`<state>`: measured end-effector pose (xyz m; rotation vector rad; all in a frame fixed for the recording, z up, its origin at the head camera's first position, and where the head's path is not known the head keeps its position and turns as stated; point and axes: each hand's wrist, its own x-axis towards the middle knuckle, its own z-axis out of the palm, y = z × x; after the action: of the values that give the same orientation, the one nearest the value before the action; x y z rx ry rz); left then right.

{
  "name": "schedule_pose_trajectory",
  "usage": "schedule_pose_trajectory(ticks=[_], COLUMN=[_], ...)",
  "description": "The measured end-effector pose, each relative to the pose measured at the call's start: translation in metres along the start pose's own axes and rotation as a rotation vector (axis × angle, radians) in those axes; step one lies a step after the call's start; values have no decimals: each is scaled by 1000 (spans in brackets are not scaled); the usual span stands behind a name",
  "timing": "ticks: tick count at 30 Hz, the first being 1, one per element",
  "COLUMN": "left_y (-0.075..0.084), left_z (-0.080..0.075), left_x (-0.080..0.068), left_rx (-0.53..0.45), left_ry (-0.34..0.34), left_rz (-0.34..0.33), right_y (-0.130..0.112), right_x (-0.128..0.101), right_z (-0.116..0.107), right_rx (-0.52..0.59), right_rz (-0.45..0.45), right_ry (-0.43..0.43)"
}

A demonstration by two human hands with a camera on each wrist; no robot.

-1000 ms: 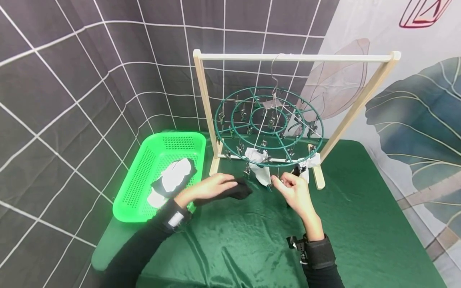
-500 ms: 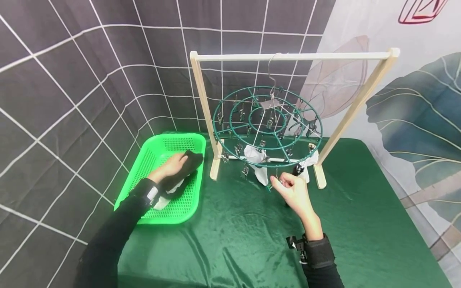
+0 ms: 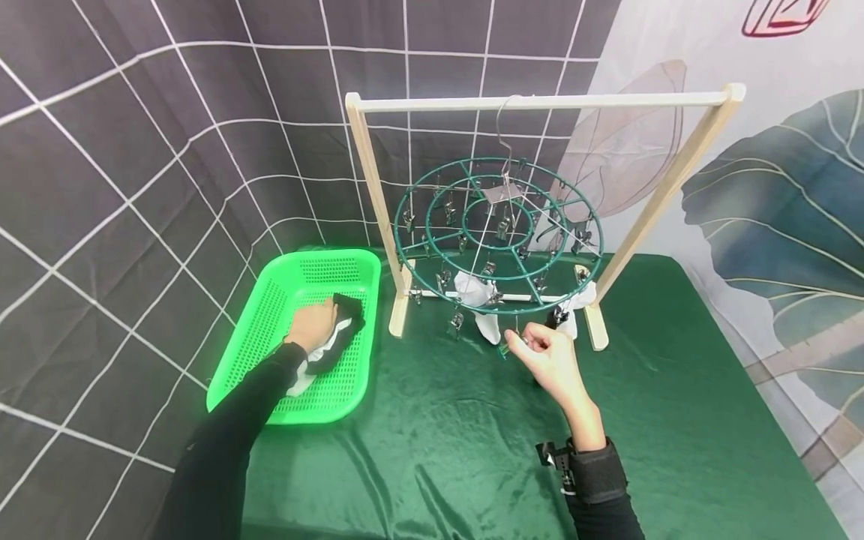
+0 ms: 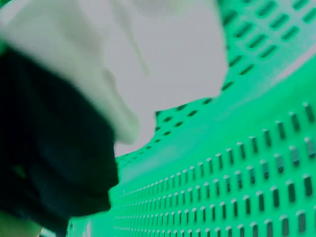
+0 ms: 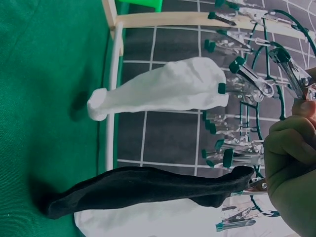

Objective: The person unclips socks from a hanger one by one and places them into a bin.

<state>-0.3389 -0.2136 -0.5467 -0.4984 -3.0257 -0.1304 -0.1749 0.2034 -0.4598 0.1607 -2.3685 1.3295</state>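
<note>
Head view: the left hand point(image 3: 310, 324) rests with curled fingers on a black sock point(image 3: 340, 330) inside the green basket point(image 3: 256, 330), left of centre; whether it grips is unclear. The right hand point(image 3: 550, 358) pinches a clip point(image 3: 511, 345) below the round hanger point(image 3: 499, 232). Right wrist view: fingers point(image 5: 289, 143) curled at right edge; a hanging black sock point(image 5: 148, 190) lies lower centre.

left hand point(image 3: 312, 324) carried black sock point(image 3: 343, 330) into basket point(image 3: 270, 304).

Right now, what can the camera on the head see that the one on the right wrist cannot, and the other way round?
Only the head view shows the left hand on a black sock in the green basket, and the whole wooden frame. Only the right wrist view shows a hanging black sock at full length. Both show the right hand pinching a clip on the round green hanger, and a clipped white sock.
</note>
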Motion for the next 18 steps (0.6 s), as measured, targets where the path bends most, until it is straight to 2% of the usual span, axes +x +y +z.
schedule_pose_trajectory(ticks=[4,7,18], left_y=[5,9,6], left_z=[6,8,18], left_x=[-2,-2,-6], left_rx=[-10,-26,-44], left_ry=[-6,-11,67], left_rz=[-64,-87,-104], right_y=[0,0,3], right_x=[-1,-2,0], right_z=[-2,-4,-1], right_rx=[-2,-3,11], right_rz=[14,25,26], right_ry=[4,22,26])
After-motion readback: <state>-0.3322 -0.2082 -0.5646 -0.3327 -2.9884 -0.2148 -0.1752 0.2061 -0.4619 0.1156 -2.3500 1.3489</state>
